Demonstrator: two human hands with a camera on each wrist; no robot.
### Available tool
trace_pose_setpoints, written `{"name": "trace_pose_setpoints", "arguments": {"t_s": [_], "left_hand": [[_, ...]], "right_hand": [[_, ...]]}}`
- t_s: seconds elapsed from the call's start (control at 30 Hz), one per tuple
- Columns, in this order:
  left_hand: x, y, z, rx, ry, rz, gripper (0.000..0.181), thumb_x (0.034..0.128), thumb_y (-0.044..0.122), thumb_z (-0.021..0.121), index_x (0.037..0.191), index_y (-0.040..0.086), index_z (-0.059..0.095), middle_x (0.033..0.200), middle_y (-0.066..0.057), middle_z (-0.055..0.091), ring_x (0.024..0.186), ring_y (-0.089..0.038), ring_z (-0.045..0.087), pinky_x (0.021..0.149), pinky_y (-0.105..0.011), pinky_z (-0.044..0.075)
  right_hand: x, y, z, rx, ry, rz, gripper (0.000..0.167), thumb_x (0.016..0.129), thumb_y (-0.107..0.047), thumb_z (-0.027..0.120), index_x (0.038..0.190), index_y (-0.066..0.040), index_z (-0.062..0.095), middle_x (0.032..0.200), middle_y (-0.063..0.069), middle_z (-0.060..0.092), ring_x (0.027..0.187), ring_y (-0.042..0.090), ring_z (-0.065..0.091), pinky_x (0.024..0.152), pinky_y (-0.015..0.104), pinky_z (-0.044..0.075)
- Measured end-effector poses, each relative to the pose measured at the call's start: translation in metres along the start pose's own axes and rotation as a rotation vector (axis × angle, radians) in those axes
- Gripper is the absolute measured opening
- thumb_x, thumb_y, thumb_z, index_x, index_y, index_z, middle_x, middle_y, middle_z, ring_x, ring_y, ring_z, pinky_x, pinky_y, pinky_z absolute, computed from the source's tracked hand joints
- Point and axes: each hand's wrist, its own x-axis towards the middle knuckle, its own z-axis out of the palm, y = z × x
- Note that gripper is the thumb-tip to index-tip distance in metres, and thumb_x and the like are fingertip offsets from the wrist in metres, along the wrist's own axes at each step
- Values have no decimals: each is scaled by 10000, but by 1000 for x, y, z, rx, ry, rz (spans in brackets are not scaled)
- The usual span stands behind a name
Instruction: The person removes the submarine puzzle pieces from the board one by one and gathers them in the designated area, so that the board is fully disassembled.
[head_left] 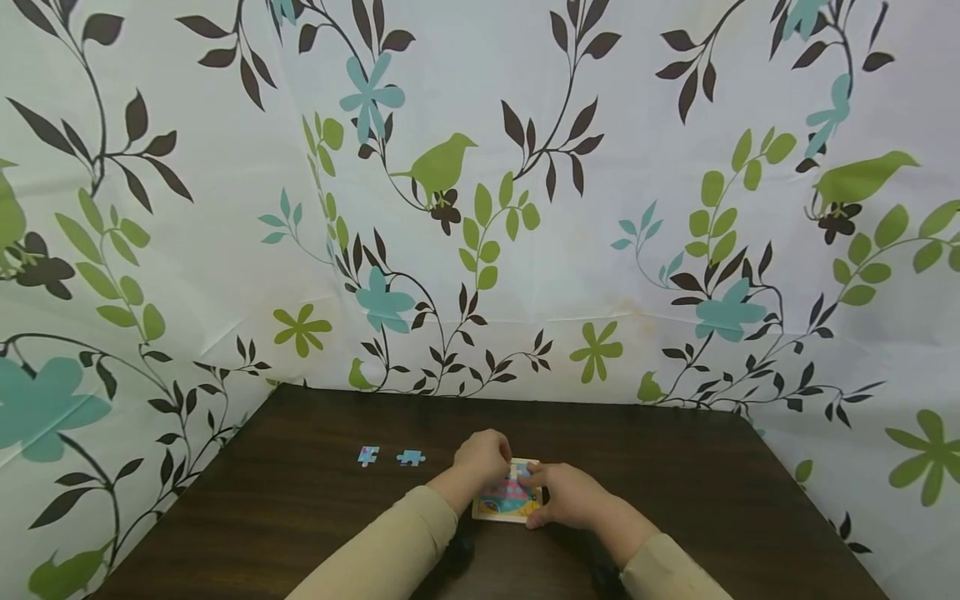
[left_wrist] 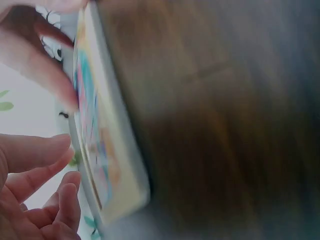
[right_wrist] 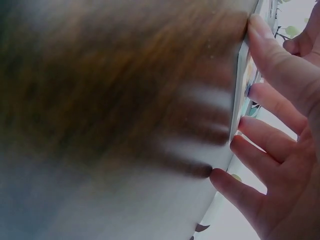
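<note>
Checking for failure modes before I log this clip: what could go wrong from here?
- The puzzle board might slide if the right hand, its fingers against the edge, pushes unevenly.
- The left hand, over the board's far side, could knock pieces out of place.
- The two loose pieces lie left of the board; the left sleeve could sweep them.
</note>
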Motion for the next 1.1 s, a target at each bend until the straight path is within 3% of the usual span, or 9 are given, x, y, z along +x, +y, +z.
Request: {"name": "trace_pose_setpoints", "arguments": {"t_s": [0.2,0.4,0.53,0.67,0.93,1.1], "left_hand": [[0,6,10,-32,-21,6,133,765,43,743,863,122,699,886,-4,652,742,-181,571,644,-410,487],[2,8,13,31,-15,18,138,751,45,746,832,139,685,847,22,625,739,-172,559,640,-400,483],[4,6,15,62,-11,27,163,722,39,745,775,156,645,781,42,583,681,-162,528,592,-379,464],[4,6,16,63,-10,10,171,725,48,746,752,161,621,766,41,567,668,-163,514,583,-374,453],[0,7,15,-8,-12,-19,190,714,53,751,800,132,601,781,7,557,684,-195,512,603,-407,452],[1,9,19,2,4,-21,201,695,86,789,783,123,613,787,2,577,690,-191,521,615,-415,466]], "right_hand": [[1,2,2,2,1,-12,710,704,-424,851,1308,-112,649,1407,162,529,1237,385,531,952,514,452],[-3,0,3,-39,31,-3,663,713,-434,844,1279,-132,675,1388,151,551,1230,364,540,924,507,472],[-10,-5,5,-110,98,-77,455,728,-371,852,1098,-124,757,1148,43,661,979,189,640,774,383,530],[-15,-6,6,-143,116,-149,274,752,-254,852,983,-133,770,938,-76,633,770,41,567,653,288,494],[-17,-7,4,-125,62,-130,294,780,-171,832,1064,-129,765,996,-53,677,895,101,628,727,323,525],[-15,-7,2,-146,46,-118,328,761,-174,846,1077,-144,762,1038,-36,671,935,119,627,752,335,526]]}}
